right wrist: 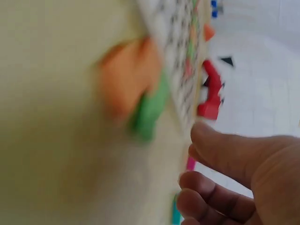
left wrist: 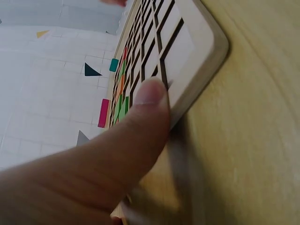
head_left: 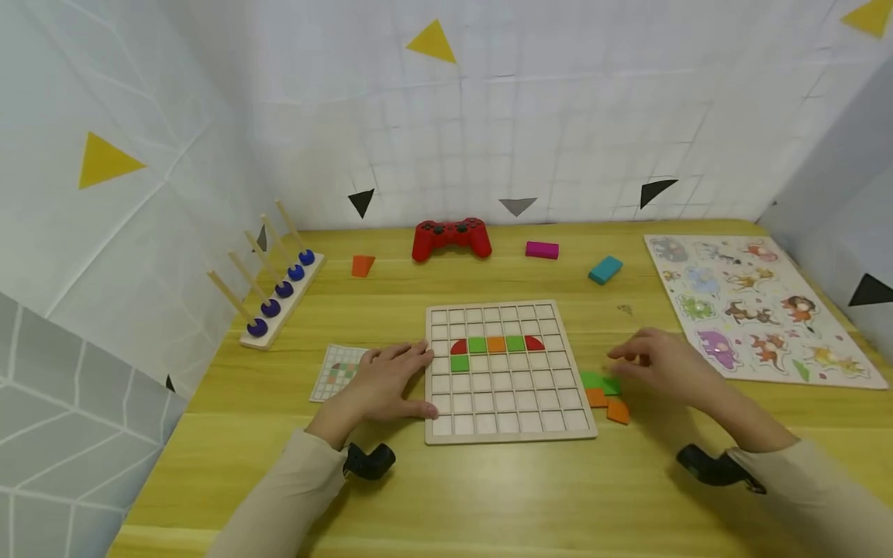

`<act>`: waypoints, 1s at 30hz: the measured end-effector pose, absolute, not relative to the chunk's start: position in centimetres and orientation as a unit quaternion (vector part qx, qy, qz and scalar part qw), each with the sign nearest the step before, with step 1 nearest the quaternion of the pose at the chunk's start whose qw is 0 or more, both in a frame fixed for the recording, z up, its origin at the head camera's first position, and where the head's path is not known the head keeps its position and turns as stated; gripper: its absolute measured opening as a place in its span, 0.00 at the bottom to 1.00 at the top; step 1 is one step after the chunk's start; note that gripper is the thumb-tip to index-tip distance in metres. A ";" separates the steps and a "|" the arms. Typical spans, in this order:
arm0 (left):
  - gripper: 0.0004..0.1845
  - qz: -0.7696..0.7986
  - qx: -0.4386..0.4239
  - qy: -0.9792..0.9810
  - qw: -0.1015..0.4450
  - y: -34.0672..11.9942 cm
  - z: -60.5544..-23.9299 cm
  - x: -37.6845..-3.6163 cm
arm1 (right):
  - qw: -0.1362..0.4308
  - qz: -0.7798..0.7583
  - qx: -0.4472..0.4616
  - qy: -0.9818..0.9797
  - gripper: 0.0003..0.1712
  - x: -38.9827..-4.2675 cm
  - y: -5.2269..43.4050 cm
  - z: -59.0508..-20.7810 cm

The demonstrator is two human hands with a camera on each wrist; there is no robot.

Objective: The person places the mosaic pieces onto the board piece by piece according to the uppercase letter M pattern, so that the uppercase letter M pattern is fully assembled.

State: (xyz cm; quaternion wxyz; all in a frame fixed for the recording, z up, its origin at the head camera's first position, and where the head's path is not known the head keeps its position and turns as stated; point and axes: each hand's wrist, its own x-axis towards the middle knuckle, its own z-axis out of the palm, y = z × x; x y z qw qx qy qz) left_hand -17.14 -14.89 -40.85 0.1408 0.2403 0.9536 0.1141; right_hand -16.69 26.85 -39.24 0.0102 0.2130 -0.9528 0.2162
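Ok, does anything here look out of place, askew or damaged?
Nothing stands out. The grid board lies flat and square on the table, steadied at its edge by the left hand; the right hand hovers over loose green and orange tiles beside it.

- A red game controller (head_left: 451,239) is sitting at the back of the wooden table (head_left: 488,496).
- A magenta block (head_left: 542,249), a teal block (head_left: 605,270) and an orange block (head_left: 362,265) are lying near it.
- A peg rack with blue beads (head_left: 279,288) is standing on the left.
- An animal puzzle (head_left: 753,308) is lying on the right.
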 end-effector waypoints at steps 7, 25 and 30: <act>0.49 0.127 0.238 0.951 0.149 -14.9 -40.4 -17.1 | -0.005 0.213 0.208 -0.955 0.14 -12.9 28.8 -40.5; 0.50 0.102 0.244 0.951 0.160 -14.4 -40.3 -17.2 | 0.010 0.207 0.189 -0.960 0.12 -11.1 28.4 -41.9; 0.50 0.097 0.236 0.953 0.163 -14.4 -40.2 -17.2 | 0.067 0.238 0.208 -0.946 0.11 -11.5 28.0 -41.2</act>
